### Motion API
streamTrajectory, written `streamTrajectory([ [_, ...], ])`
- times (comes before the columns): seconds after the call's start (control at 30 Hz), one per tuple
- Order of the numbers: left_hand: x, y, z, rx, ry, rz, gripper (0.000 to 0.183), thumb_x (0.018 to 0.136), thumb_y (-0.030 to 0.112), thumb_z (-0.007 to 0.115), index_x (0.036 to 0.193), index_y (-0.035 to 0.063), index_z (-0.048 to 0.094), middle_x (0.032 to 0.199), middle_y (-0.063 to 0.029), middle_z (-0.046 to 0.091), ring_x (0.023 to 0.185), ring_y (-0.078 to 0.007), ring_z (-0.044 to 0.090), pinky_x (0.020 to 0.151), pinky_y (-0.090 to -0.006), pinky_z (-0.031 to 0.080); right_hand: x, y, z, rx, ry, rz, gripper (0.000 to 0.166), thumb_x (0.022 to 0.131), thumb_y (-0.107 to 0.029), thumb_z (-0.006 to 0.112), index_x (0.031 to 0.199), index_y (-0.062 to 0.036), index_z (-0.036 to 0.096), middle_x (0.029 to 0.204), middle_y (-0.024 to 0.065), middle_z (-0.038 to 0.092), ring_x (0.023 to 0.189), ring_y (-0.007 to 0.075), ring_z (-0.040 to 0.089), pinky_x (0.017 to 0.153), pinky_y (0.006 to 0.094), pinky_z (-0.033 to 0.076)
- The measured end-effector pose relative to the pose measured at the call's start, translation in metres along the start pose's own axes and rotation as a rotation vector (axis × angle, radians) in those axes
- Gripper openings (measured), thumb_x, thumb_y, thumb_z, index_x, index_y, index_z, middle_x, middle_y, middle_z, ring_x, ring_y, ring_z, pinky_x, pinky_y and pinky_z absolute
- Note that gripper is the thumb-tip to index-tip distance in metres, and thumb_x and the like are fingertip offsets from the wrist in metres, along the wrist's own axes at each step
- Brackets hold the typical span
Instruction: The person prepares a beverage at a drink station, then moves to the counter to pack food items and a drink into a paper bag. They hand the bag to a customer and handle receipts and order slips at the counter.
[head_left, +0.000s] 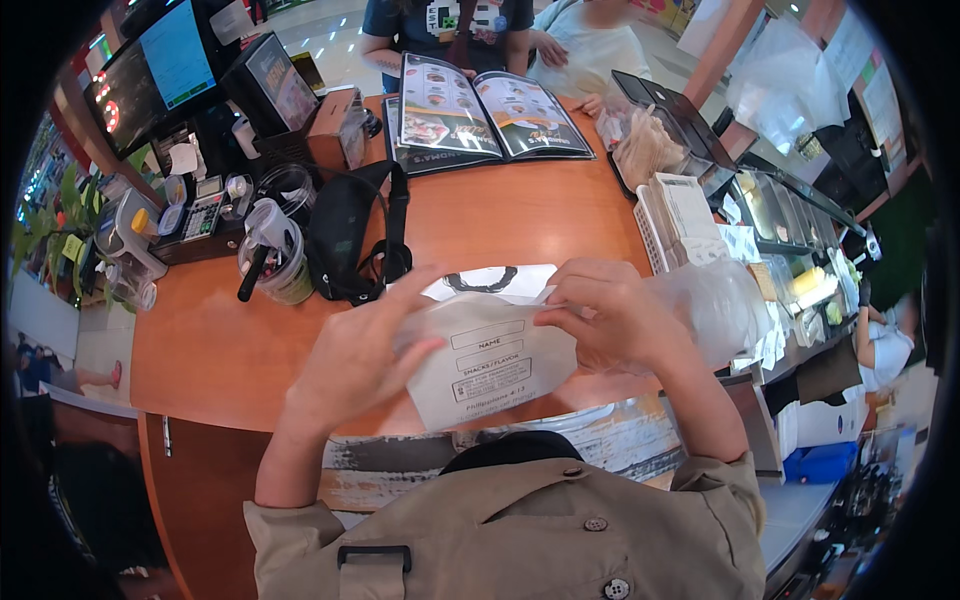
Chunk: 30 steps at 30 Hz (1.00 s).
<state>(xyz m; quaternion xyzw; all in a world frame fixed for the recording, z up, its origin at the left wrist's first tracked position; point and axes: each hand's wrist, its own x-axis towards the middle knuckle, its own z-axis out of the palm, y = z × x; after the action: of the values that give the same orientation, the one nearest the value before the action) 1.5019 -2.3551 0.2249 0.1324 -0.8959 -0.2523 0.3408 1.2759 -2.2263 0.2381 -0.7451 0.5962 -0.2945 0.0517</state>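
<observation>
A white paper bag with printed fields (491, 367) is held in front of me over the wooden counter. My right hand (600, 307) pinches its upper right edge between thumb and fingers. My left hand (367, 345) is at the bag's left side, blurred, its thumb over the front and its fingers behind or beside the edge; how firmly it grips is unclear. Behind the bag shows a white sheet or flap with a black ring print (480, 279). A clear plastic bag (712, 311) lies just right of my right hand.
Across the wooden counter (517, 210) two people stand by an open menu (491, 112). On the left are a black belt bag (349, 232), a tub of pens (281, 262), a calculator (204, 214) and a monitor (157, 71). A white basket of paper bags (651, 229) stands right; a co-worker is farther right.
</observation>
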Motion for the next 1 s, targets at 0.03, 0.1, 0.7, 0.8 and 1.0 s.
streamTrajectory([
  [0.03, 0.002, 0.006, -0.002, 0.107, -0.063, 0.047, 0.035, 0.076, 0.013, 0.065, 0.109, 0.0064, 0.055, 0.079, -0.0082, 0.063, 0.069, -0.0224, 0.063, 0.057, -0.0297, 0.049, 0.000, -0.004, 0.001, 0.008, 0.015, 0.053, 0.018, 0.070, -0.005, 0.069, 0.087, -0.0039, 0.062, 0.077, 0.0060, 0.060, 0.072, 0.0219, 0.060, 0.059, 0.0315, 0.045],
  [0.1, 0.005, 0.014, -0.004, 0.319, -0.195, 0.138, 0.037, 0.077, 0.016, 0.064, 0.111, 0.0073, 0.052, 0.081, -0.0083, 0.062, 0.071, -0.0230, 0.062, 0.057, -0.0311, 0.048, 0.006, -0.021, 0.003, 0.027, 0.044, 0.164, 0.012, 0.077, -0.011, 0.063, 0.084, -0.0023, 0.059, 0.079, 0.0072, 0.061, 0.076, 0.0224, 0.060, 0.065, 0.0333, 0.044],
  [0.7, 0.004, -0.002, 0.046, 0.557, -0.111, 0.166, 0.016, 0.077, 0.016, 0.054, 0.087, 0.0043, 0.050, 0.068, -0.0096, 0.050, 0.062, -0.0258, 0.054, 0.054, -0.0363, 0.042, 0.026, -0.018, 0.032, -0.229, -0.264, 0.002, 0.035, 0.081, -0.032, 0.055, 0.088, 0.0026, 0.051, 0.078, 0.0134, 0.060, 0.073, 0.0317, 0.060, 0.064, 0.0410, 0.046],
  [0.8, 0.010, -0.004, 0.032, 0.518, -0.312, 0.227, 0.031, 0.080, 0.033, 0.057, 0.085, 0.0033, 0.049, 0.064, -0.0075, 0.054, 0.055, -0.0237, 0.058, 0.047, -0.0351, 0.044, 0.027, -0.021, 0.019, -0.198, -0.449, -0.040, 0.049, 0.079, -0.043, 0.059, 0.092, 0.0042, 0.051, 0.075, 0.0149, 0.062, 0.072, 0.0346, 0.062, 0.066, 0.0418, 0.049],
  [1.0, 0.015, -0.013, 0.020, 0.601, -0.624, 0.379, 0.025, 0.083, 0.029, 0.053, 0.089, 0.0049, 0.052, 0.064, -0.0070, 0.057, 0.052, -0.0231, 0.059, 0.044, -0.0342, 0.045, 0.031, -0.029, 0.024, -0.258, -0.649, -0.008, 0.058, 0.075, -0.049, 0.061, 0.106, -0.0005, 0.055, 0.080, 0.0141, 0.063, 0.078, 0.0330, 0.063, 0.069, 0.0411, 0.050],
])
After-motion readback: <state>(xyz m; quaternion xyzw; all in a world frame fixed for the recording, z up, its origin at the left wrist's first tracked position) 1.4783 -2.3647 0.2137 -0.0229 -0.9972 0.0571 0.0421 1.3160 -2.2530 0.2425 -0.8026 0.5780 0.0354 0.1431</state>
